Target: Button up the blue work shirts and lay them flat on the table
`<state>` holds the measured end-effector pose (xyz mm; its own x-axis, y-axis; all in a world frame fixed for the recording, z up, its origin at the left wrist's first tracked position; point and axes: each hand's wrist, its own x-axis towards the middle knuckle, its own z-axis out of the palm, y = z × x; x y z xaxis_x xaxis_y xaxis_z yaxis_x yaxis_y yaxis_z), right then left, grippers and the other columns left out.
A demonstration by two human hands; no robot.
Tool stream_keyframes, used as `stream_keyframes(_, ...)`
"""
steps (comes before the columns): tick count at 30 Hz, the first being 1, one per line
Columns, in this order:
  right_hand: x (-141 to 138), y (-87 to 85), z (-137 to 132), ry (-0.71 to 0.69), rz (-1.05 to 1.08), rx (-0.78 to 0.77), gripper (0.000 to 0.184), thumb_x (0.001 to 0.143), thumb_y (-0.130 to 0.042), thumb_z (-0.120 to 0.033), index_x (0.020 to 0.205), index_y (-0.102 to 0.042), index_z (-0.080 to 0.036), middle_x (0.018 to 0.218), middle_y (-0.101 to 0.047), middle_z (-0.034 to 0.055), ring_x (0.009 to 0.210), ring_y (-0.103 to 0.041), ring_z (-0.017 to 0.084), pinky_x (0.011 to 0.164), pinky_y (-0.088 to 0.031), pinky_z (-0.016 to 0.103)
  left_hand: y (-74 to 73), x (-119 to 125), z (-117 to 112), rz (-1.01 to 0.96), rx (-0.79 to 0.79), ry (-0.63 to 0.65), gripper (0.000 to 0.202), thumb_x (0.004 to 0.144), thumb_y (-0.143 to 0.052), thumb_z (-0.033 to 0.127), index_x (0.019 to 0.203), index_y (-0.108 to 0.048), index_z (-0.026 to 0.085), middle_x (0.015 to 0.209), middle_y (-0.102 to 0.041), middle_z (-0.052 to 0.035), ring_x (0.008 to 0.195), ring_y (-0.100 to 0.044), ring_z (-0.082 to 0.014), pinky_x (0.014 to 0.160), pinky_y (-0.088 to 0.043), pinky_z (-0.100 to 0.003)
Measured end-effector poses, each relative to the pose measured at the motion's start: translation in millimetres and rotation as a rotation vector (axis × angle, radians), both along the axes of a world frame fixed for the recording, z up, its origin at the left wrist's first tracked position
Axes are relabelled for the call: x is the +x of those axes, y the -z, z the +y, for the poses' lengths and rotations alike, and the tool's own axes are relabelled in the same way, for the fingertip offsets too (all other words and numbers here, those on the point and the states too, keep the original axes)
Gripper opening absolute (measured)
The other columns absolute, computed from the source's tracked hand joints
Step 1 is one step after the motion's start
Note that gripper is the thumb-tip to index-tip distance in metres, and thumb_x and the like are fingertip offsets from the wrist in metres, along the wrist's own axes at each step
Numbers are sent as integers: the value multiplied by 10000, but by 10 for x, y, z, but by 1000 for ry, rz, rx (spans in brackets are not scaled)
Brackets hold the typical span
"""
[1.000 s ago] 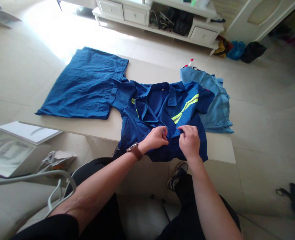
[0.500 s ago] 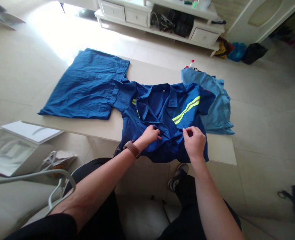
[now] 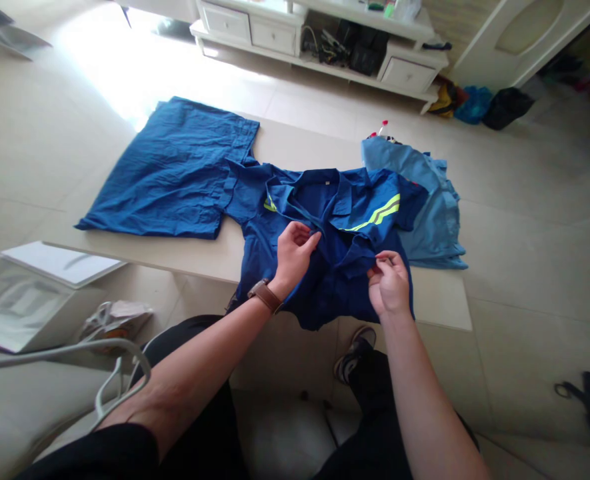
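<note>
1. I am handling a dark-blue short-sleeved work shirt, which is lying spread on a pale table top, its lower front hanging a little over the near edge and its front panels rucking up between my hands.
2. The cloth is feeling light and soft to me, judging by how it is creasing and folding, so it will slump wherever I let go. The collar and the yellow-green reflective stripe look slightly stiffer. The front edge looks like the surest place to take hold, since a pinch there gathers a clean fold.
3. My right hand is clamping that edge, with thumb and fingertips pressed together on the cloth.
4. My left hand is curving over the shirt's front opening, fingers spread and tips at the fabric. I cannot tell whether it is gripping anything. A watch with a brown strap is sitting on that wrist.
5. A flat dark-blue garment is lying beside the shirt on my left, meeting its sleeve, and a lighter blue garment is lying bunched under the far sleeve.
6. Farther off, a white low cabinet is standing beyond the table, with bags sitting on the tiled floor.
</note>
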<state>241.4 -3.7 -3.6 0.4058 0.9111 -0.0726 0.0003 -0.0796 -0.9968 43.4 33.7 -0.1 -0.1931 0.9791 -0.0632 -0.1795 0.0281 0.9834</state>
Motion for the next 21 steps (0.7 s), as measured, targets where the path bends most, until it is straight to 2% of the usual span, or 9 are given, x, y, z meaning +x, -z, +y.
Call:
stream_keyframes(2, -6, 32, -4, -39, -37, -66, 233, 695, -590, -391, 864, -557, -234, 777, -561, -5, 698, -552, 164, 641, -453, 289, -21, -34, 1, 133, 96, 73, 200, 798, -780, 241, 850, -593, 190, 746, -607, 33, 675, -582, -100, 640, -485, -210)
stream_keyframes(4, -10, 51, -19, -48, -158, -120, 277, 708, -624, -419, 882, -647, -204, 810, -603, 23, 717, -556, 178, 669, -463, 315, -6, -52, -11, 250, 94, 190, 162, 781, -791, 230, 828, -642, 185, 718, -631, 28, 661, -587, -110, 627, -470, -219)
stream_keyframes(6, -21, 42, -44, -45, -385, -113, 312, 743, -671, -463, 877, -699, -182, 925, -631, 68, 802, -582, 207, 774, -498, 372, 31, -49, -30, 354, 59, 275, 122, 770, -796, 206, 817, -686, 181, 696, -655, 22, 653, -605, -124, 630, -471, -233)
stream_keyframes(8, -51, 5, -78, -45, -694, -52, 311, 783, -705, -472, 869, -717, -174, 1090, -619, 127, 972, -587, 263, 916, -487, 437, 71, -37, -49, 441, 49, 309, 85, 774, -787, 169, 830, -724, 181, 718, -687, 11, 669, -627, -134, 659, -486, -245)
stream_keyframes(10, -101, -47, -117, -78, -986, 10, 239, 826, -710, -398, 921, -723, -179, 1207, -594, 159, 1126, -533, 317, 983, -445, 476, 98, -27, -66, 508, 78, 339, 72, 795, -763, 137, 849, -752, 184, 765, -715, -3, 695, -643, -140, 696, -502, -254)
stream_keyframes(12, -164, -91, -150, -196, -1178, 47, 174, 869, -658, -264, 1017, -723, -202, 1229, -613, 142, 1182, -497, 330, 965, -424, 470, 110, -30, -77, 571, 130, 380, 91, 814, -739, 115, 858, -771, 188, 807, -728, -18, 717, -651, -144, 716, -506, -259)
stream_keyframes(15, -245, -108, -177, -402, -1295, 30, 307, 912, -544, -143, 1145, -719, -242, 1125, -660, 97, 1095, -540, 290, 874, -416, 415, 104, -49, -91, 650, 197, 436, 131, 828, -719, 92, 870, -792, 191, 838, -728, -31, 735, -652, -149, 728, -501, -262)
stream_keyframes(18, -267, -70, -179, -430, -1364, -78, 290, 972, -536, -244, 1201, -713, -235, 1070, -639, 103, 978, -568, 275, 792, -421, 387, 75, -70, -99, 657, 207, 439, 137, 822, -725, 81, 863, -803, 186, 849, -730, -40, 743, -655, -152, 737, -504, -266)
stream_keyframes(21, -231, -19, -178, -425, -1389, -165, 218, 979, -573, -340, 1068, -728, -214, 1034, -606, 109, 914, -573, 266, 760, -436, 374, 56, -87, -87, 630, 155, 370, 109, 793, -768, 101, 834, -810, 193, 905, -749, -53, 818, -681, -174, 800, -520, -284)
